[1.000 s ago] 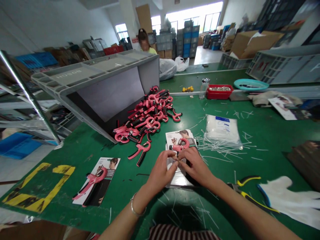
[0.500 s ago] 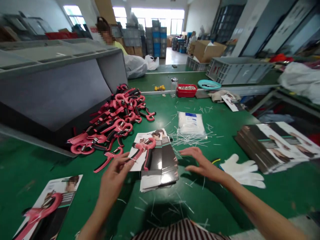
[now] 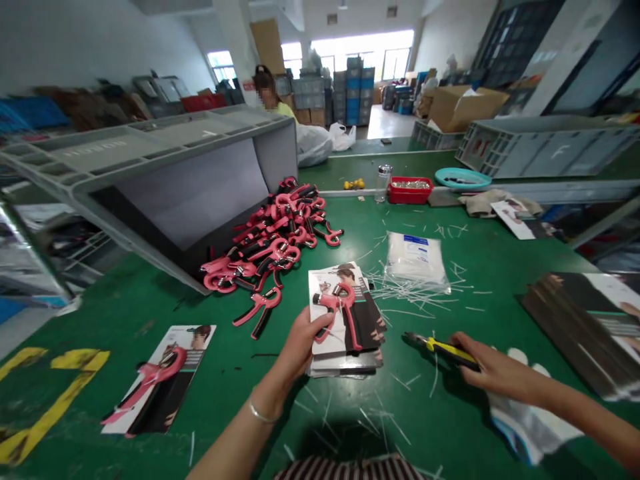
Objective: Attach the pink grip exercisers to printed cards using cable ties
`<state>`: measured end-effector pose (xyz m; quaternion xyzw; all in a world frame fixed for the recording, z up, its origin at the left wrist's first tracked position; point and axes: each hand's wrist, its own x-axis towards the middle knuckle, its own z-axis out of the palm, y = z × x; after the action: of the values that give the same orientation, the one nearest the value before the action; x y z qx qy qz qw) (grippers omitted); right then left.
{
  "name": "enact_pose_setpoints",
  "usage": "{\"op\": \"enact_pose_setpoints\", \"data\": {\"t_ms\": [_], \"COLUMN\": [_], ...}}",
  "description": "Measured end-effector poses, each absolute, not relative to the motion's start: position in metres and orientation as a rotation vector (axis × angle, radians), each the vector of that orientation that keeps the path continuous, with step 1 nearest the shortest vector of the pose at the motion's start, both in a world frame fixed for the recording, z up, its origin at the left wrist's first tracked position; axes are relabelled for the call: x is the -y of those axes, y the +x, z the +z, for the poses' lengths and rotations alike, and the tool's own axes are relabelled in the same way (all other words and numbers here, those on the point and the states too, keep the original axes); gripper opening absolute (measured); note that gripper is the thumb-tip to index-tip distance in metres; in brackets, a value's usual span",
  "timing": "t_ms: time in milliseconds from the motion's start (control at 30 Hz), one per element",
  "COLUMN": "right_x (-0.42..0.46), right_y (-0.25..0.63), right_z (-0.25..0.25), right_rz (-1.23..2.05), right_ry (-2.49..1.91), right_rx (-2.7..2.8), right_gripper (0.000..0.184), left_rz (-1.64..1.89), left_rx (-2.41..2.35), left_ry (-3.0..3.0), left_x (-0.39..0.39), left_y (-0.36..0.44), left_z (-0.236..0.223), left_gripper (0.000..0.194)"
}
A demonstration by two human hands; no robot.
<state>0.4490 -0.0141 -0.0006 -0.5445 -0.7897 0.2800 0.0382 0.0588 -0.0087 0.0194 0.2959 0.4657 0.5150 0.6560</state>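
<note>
My left hand (image 3: 301, 339) is closed on the left edge of a printed card (image 3: 369, 319), thumb on top. A pink and black hand grip strengthener (image 3: 351, 318) lies on that card, with a thin white tie at it. Beneath is a stack of similar cards (image 3: 345, 364). To the right, my right hand (image 3: 485, 363) is wrapped round the yellow and black handles of cutting pliers (image 3: 433, 345), their jaws pointing left. A white glove (image 3: 533, 417) lies under the right forearm. Another carded strengthener (image 3: 163, 377) rests at the left.
A pile of strengtheners (image 3: 280, 233) spills from a tipped grey crate (image 3: 195, 127). Loose white ties (image 3: 400, 290) lie around a plastic bag (image 3: 417, 257). A card stack (image 3: 575, 327) stands right; a red tray (image 3: 410, 191) and glass jar (image 3: 383, 183) stand behind. Another person (image 3: 280, 107) is beyond.
My right hand, empty and spread before, has moved right and now holds the pliers. My left hand keeps hold of the card with the strengthener. The view has turned left.
</note>
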Motion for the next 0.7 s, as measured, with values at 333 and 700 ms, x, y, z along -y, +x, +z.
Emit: {"op": "enact_pose_setpoints", "data": {"t_ms": [333,700], "right_x": [-0.015,-0.013], "right_y": [0.331,0.311], "right_z": [0.015,0.015], "right_rz": [0.207,0.045], "right_ry": [-1.259,-1.339], "right_rx": [2.608,2.66], "right_gripper": [0.069,0.08], "left_rz": [1.181,1.185], "left_rx": [-1.177,-1.244], "left_ry": [0.87,0.963], "left_x": [0.008,0.009], "left_y": [0.059,0.055], "left_z": [0.0,-0.008], "left_gripper": [0.048,0.047]}}
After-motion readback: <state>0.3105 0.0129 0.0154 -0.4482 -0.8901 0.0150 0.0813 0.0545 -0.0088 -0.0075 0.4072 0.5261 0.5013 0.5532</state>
